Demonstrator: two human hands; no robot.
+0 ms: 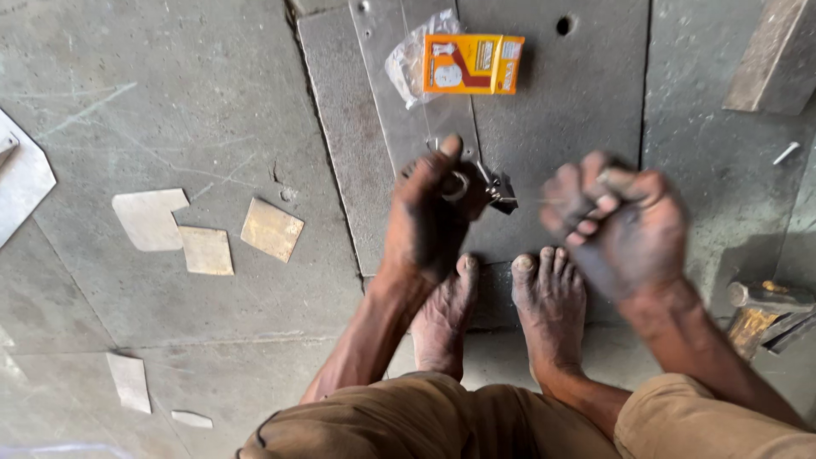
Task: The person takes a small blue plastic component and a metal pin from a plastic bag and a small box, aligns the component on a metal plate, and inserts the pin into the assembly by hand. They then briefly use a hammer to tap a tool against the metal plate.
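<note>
Scraps of sheet metal (206,231) lie on the concrete floor (127,102) at far left. The left hand (431,212) pinches a small metal ring (456,185) over a grey steel plate (544,110), beside a dark clip-like fitting (500,191) that is hard to make out. An orange box (473,64) lies beyond. The right hand (625,223) is motion-blurred, its fingers curled around something indistinct. A hammer (769,299) is partly cut off at right.

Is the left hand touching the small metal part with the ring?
Touching. The head view shows the left hand pinching the metal part, with the ring against its thumb and no gap visible.
</note>
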